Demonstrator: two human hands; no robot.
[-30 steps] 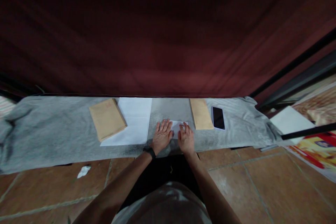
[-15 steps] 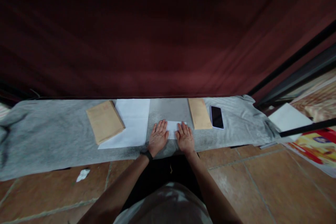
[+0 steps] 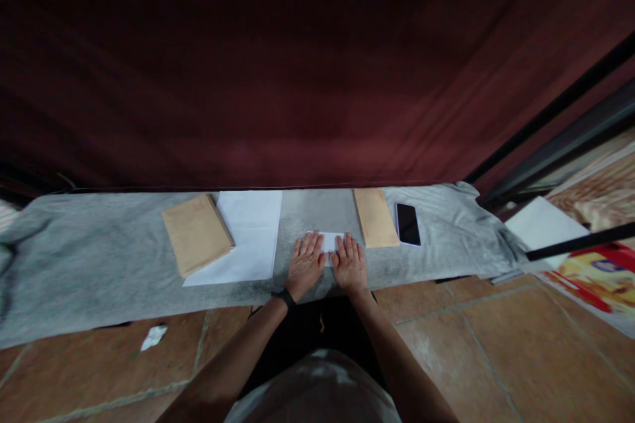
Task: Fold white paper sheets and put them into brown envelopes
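Note:
A small folded sheet of white paper (image 3: pixel 328 242) lies flat on the grey cloth (image 3: pixel 317 208) in front of me. My left hand (image 3: pixel 305 264) rests palm down on its left part, fingers stretched forward. On the right part lies my right hand (image 3: pixel 350 264), also flat with its fingers extended. The hands are close together, and a strip of the paper shows between them; the rest is hidden under the palms and fingers. To the right is a brown envelope (image 3: pixel 377 218), or a small stack of them, beyond my right fingertips.
Larger white sheets (image 3: pixel 253 238) lie at left, partly under a stack of brown envelopes (image 3: pixel 197 234). A phone (image 3: pixel 408 224) rests at right. A dark red panel (image 3: pixel 317 112) rises behind the cloth. A white scrap (image 3: pixel 153 337) is on the tiled floor (image 3: pixel 446 344).
My left hand has slid right across the paper, closer to my right hand, covering more of it. My right hand stays nearly in place. The view has shifted slightly.

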